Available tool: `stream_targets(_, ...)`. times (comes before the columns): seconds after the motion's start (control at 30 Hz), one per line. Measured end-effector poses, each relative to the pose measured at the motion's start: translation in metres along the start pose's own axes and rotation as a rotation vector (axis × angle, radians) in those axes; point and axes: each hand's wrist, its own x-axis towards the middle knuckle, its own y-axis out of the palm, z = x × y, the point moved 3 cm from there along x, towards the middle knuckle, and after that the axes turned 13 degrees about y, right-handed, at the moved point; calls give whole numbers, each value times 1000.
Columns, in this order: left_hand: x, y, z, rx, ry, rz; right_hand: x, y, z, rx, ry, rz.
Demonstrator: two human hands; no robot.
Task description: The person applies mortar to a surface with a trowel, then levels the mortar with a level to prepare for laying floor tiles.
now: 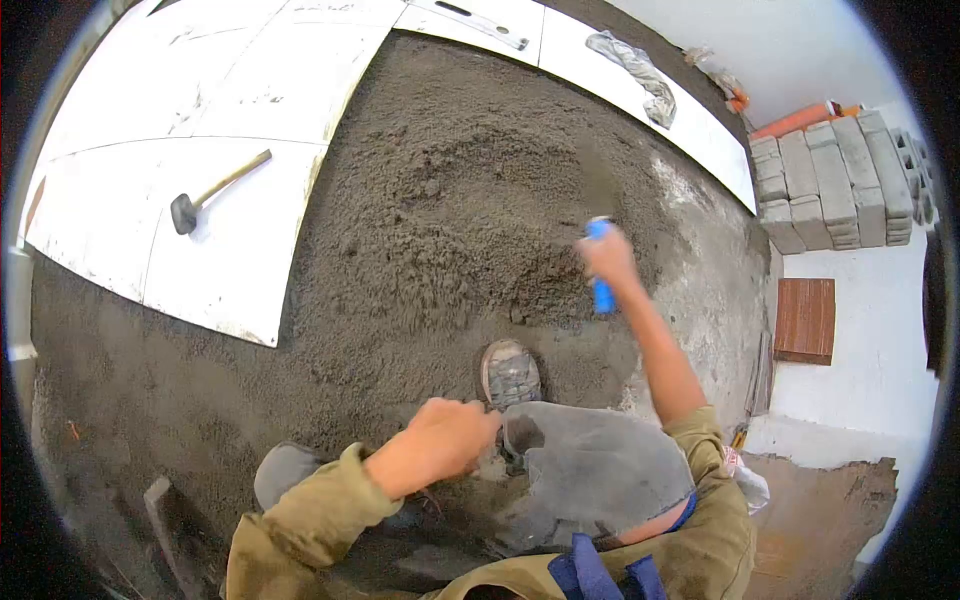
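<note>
My right hand is closed around the blue handle of a trowel. The trowel's blade is smeared by motion over the loose grey sand-and-mortar bed. Near my bent knee, my left hand is curled into a fist, with nothing visible in it. My shoe stands on the bed's near edge, between the two hands.
White tiles border the bed at left, with a rubber mallet on them. More tiles at the top carry a spirit level and a crumpled cloth. Grey blocks are stacked at right, near a brown tile.
</note>
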Motion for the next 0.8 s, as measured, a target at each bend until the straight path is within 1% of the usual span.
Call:
stream_targets(0.1,-27,-41,-1,17,-140,-118,78,-43,-60,540,318,4)
stream_targets(0.13,-36,-58,-2,21,-192,-163,100,-41,-71,538,310,9)
stream_targets(0.17,-46,-74,-2,27,-245,-210,123,-32,-81,552,341,80)
stream_targets(0.2,-55,-84,-3,30,-251,-217,139,-23,-84,565,376,153)
stream_targets(0.27,-77,-106,0,66,-416,-406,152,6,-63,554,326,146)
stream_targets(0.3,-83,-111,0,64,-425,-407,153,22,-54,543,288,130)
stream_targets(0.37,-95,-121,5,158,-589,-447,146,38,-28,590,265,164)
stream_targets(0.4,-98,-119,8,148,-633,-428,141,45,-15,604,267,183)
stream_targets(0.43,-98,-119,11,147,-644,-437,142,53,-5,619,269,202)
stream_targets(0.5,-95,-115,16,14,-701,-336,148,66,9,627,273,220)
stream_targets(0.57,-91,-109,23,-5,-671,-329,152,74,26,616,264,196)
stream_targets(0.6,-88,-108,26,-18,-639,-318,153,79,35,615,240,221)
stream_targets(0.67,-81,-117,28,-23,-660,-307,161,91,51,664,169,312)
stream_targets(0.7,-72,-122,32,-29,-659,-298,161,97,59,738,133,349)
stream_targets(0.73,-65,-122,37,-33,-602,-267,167,103,68,650,127,301)
stream_targets(0.77,-63,-119,44,4,-580,-329,147,99,99,577,211,315)
stream_targets(0.8,-54,-114,54,24,-525,-382,165,109,110,98,115,222)
